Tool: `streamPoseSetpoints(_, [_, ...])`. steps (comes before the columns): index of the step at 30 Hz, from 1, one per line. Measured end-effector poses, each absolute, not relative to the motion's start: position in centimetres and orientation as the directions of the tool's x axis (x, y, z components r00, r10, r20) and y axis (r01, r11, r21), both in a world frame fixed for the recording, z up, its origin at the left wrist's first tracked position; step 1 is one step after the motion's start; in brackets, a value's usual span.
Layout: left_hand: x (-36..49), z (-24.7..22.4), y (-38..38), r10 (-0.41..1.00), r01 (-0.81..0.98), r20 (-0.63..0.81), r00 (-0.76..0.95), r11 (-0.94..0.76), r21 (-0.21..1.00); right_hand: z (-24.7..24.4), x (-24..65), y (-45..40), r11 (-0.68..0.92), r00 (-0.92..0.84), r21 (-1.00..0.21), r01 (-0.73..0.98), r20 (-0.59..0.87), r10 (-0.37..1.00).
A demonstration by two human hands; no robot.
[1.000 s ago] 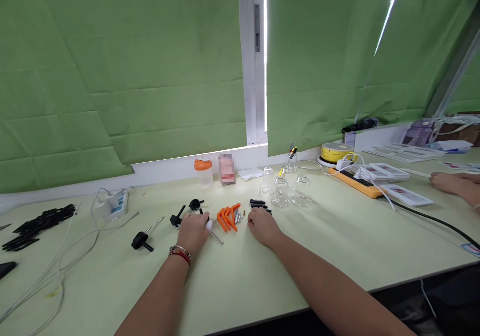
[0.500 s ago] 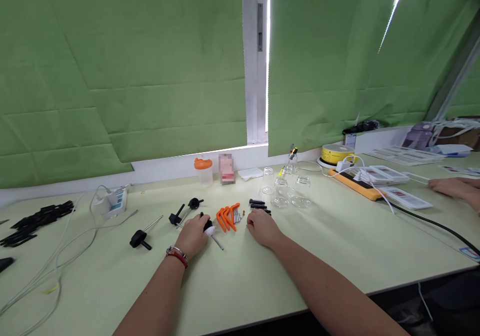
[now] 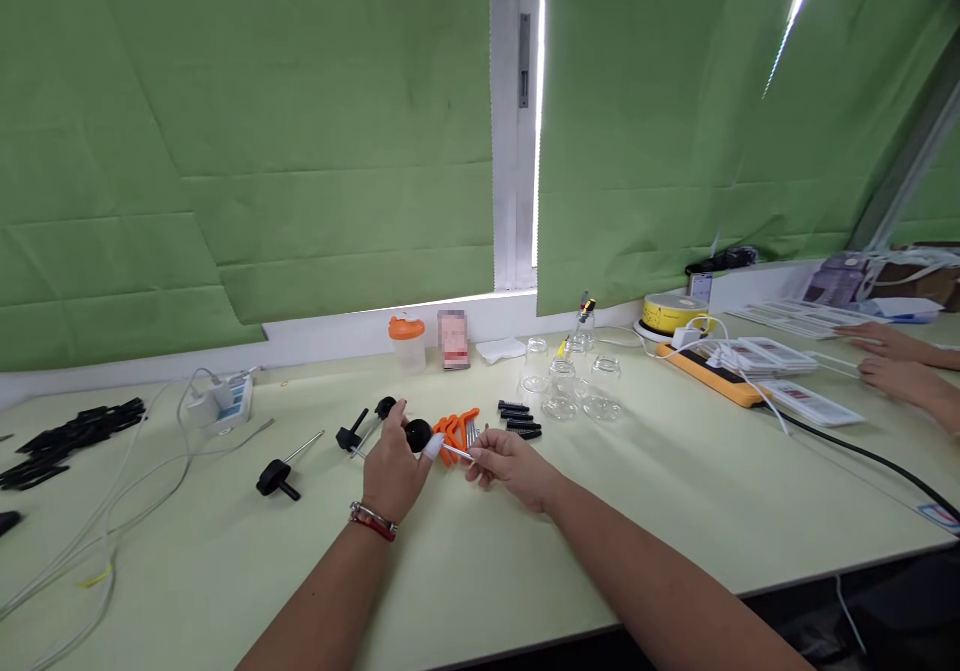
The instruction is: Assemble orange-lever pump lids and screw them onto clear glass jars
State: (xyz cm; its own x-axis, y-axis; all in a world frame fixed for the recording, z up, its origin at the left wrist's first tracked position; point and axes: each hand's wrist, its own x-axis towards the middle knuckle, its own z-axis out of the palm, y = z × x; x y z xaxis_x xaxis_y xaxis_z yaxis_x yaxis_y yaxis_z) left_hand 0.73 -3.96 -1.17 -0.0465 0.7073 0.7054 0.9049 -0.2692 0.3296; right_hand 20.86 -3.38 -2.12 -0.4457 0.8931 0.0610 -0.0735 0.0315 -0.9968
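The left hand [image 3: 394, 466] is closed around a round black part [image 3: 418, 436], which sits just left of the bent orange pieces [image 3: 452, 438], the landmark here. From it a metal rod [image 3: 459, 452] runs across the near side of those orange pieces to the right hand [image 3: 514, 469], whose fingers are curled at the rod's far end; whether they pinch it, I cannot tell. A loose left grip could let the round part twist or slip, and the rod's end would then drop onto the orange pieces and scatter the slim metal pins [image 3: 473, 432] at their right edge, partly hidden by the right hand. Farther right of the orange pieces lie ribbed black pieces [image 3: 519, 419], close enough to be nudged if the right hand swings outward. Behind and to the right of the orange pieces, clear glass jars [image 3: 561, 396] stand on the counter [image 3: 465, 581]; a wide sweep could tip one. Left of the orange pieces, a black crank [image 3: 349, 438] lies near the left hand, where a careless knuckle might shift it.
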Motion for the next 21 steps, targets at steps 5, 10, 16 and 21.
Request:
streamPoseSetpoints(5, [1.5,-1.1,-4.3,0.730,0.803,0.675,-0.108,-0.336,0.492,-2.7,20.6,-2.9,-0.014,-0.381,-0.991,-0.130,0.037,0.924])
streamPoseSetpoints(10, [1.4,-0.2,-5.1,0.936,0.186,0.351,0.029,-0.350,0.918,-2.7,21.5,-2.2,0.210,-0.262,-0.976,0.059,0.188,0.947])
streamPoseSetpoints(16, [1.1,0.2,-5.3,0.952,-0.139,-0.007,0.307,0.052,0.989,-1.2,22.0,-3.4,0.524,-0.320,-0.732,0.435,0.418,0.850])
streamPoseSetpoints(21, [1.0,0.1,-5.0,0.961,0.090,-0.054,0.270,0.030,0.996,-1.5,21.5,-3.6,0.487,-0.342,-0.776,0.401,0.366,0.866])
